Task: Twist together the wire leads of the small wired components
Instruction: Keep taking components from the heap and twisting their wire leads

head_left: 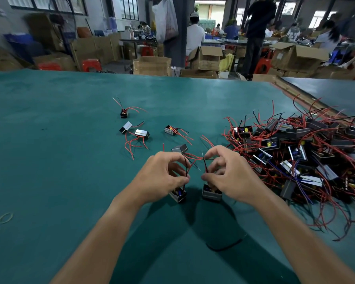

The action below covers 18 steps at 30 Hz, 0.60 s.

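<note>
Left hand (162, 177) and right hand (228, 177) pinch leads (205, 165) over two components (211, 195), seemingly untwisted.

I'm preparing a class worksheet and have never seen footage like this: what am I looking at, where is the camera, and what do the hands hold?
No machine: a person works bare-handed, filmed by one head-worn camera looking down. On the green table lie a few loose components, small boxes with red and black leads, and a tangled pile of them at right. The left hand pinches the leads of the left component beneath it; the right hand, in a like grip, pinches those of the right component.
</note>
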Available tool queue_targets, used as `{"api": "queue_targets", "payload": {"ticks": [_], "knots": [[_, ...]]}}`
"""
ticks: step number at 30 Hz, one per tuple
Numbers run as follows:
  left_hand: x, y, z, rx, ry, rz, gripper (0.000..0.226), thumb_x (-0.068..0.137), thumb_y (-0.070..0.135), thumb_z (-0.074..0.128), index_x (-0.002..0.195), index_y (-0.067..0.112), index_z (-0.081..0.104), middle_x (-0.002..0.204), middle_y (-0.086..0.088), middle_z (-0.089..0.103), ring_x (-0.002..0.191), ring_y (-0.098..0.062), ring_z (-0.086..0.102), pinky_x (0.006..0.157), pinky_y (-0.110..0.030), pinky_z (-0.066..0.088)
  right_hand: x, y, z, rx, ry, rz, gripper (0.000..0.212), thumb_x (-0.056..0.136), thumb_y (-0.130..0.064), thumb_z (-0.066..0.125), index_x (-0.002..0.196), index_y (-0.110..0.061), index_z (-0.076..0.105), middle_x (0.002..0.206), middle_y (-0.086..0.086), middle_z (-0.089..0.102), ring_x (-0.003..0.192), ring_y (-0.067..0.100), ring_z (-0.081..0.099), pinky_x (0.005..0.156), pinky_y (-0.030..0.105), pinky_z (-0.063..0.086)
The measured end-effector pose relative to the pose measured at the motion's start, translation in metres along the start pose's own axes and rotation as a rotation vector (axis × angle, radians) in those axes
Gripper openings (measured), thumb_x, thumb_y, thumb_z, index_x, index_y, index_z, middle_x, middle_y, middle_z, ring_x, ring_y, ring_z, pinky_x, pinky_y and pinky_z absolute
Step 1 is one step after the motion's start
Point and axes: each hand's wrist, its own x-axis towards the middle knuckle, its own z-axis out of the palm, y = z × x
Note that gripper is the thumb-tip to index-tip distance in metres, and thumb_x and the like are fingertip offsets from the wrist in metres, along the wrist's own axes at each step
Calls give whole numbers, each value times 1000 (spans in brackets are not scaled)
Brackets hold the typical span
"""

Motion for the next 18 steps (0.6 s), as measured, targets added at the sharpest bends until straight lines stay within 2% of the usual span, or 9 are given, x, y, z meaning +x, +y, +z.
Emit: {"api": "queue_targets", "payload": {"ticks": [2, 4, 7, 12, 14, 18], "knots": [[1, 0, 1, 16, 10, 10, 19, 79, 2, 75, 87, 18, 67, 76, -2, 71, 69, -17, 67, 72, -36, 59, 1, 1, 1, 2, 5, -14, 27, 77, -14, 80, 86, -28, 58, 69, -2, 68, 58, 19, 68, 65, 41, 58], [0, 1, 2, 30, 11, 20, 17, 80, 3, 75, 83, 17, 67, 72, 1, 70, 62, -15, 64, 69, -37, 58, 1, 1, 2, 0, 5, -32, 18, 80, -13, 77, 76, -21, 61, 65, -1, 70, 57, 20, 68, 66, 44, 58], [0, 1, 4, 54, 48, 25, 20, 77, 5, 78, 73, 21, 68, 69, 3, 71, 60, -13, 64, 68, -38, 59, 0, 1, 4, 25, -4, 0, 21, 82, -12, 74, 68, -17, 60, 58, 1, 70, 54, 23, 68, 62, 47, 59], [-1, 1, 5, 152, 117, 47, 23, 71, 15, 83, 62, 22, 63, 59, 14, 65, 53, -2, 59, 60, -21, 49, -1, 0, 3, 67, -5, 38, 22, 83, -9, 74, 68, -15, 58, 59, 4, 71, 56, 22, 71, 61, 49, 60], [-2, 1, 6, 192, 117, 48, 23, 72, 17, 80, 62, 20, 61, 57, 16, 63, 53, -5, 58, 56, -20, 46, -1, -2, 3, 82, -14, 49, 21, 83, -7, 73, 69, -11, 58, 61, 4, 71, 56, 22, 71, 60, 50, 60], [-2, 2, 10, 221, 125, 35, 21, 73, 14, 72, 62, 20, 56, 54, 14, 59, 56, -21, 60, 55, -27, 46, -1, -4, 2, 109, -24, 64, 19, 85, -3, 71, 73, -7, 57, 64, 9, 72, 59, 29, 71, 61, 52, 59]]}}
